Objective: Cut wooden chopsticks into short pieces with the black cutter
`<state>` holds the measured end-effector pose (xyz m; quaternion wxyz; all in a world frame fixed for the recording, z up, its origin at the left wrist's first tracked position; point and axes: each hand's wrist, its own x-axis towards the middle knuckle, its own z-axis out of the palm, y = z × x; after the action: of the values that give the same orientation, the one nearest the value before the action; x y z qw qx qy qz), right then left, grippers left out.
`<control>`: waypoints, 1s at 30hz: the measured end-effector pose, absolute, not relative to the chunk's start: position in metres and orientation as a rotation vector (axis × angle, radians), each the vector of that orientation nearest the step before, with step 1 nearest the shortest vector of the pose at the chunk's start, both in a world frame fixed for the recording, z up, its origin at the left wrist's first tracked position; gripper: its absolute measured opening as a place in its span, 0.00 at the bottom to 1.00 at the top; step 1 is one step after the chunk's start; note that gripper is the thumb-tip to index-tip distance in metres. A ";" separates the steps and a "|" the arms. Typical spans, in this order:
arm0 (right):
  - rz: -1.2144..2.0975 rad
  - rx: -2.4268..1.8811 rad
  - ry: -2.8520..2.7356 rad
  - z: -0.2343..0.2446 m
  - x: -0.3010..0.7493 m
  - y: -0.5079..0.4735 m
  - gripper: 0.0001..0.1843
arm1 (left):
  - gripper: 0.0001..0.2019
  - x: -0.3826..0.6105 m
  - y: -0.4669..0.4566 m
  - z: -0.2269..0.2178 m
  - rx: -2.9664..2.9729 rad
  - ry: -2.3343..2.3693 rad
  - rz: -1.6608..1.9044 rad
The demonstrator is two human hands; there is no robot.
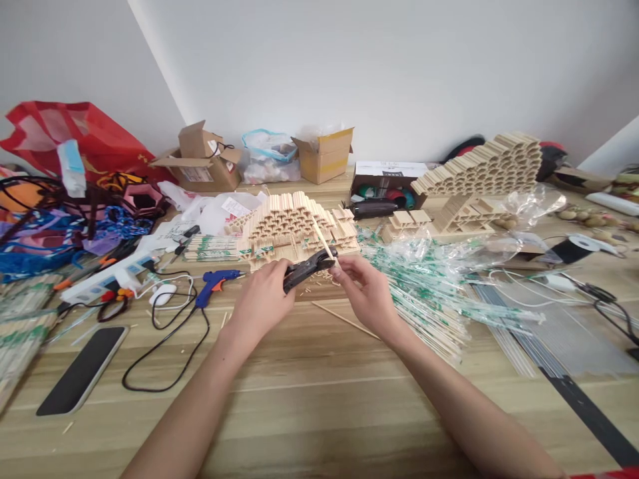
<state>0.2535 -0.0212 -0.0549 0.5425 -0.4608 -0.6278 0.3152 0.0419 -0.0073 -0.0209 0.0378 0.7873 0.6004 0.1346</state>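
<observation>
So far, your left grip (pixel 262 299) clenches black cutters (pixel 309 269), your right grip (pixel 364 286) pinches a wooden stick (pixel 323 241); the stick honeycomb panel (pixel 294 233) looks partly built.

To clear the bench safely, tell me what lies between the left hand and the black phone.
In the head view, a black cord from the blue glue gun loops between the left hand and the phone.

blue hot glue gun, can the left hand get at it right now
Probably yes, once it lets go: the left hand holds black cutters, but the blue hot glue gun lies close by on the wooden table with nothing between them.
</observation>
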 end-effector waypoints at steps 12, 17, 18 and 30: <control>0.600 -1.231 -1.516 -0.055 0.258 -0.020 0.10 | 0.02 0.053 -0.013 -0.026 2.399 1.806 0.376; 0.597 -1.235 -1.530 -0.053 0.257 -0.021 0.10 | 0.02 0.053 -0.013 -0.025 2.348 1.786 0.401; 0.597 -1.232 -1.529 -0.053 0.258 -0.021 0.10 | 0.02 0.054 -0.013 -0.025 2.337 1.784 0.406; 0.656 -1.229 -1.533 -0.053 0.256 -0.021 0.08 | 0.03 0.053 -0.013 -0.025 2.322 1.899 0.331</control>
<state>0.2563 -0.0206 -0.0533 0.5097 -0.5105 -0.6366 0.2724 0.0534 -0.0127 -0.0249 0.0618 0.7679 0.6282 0.1093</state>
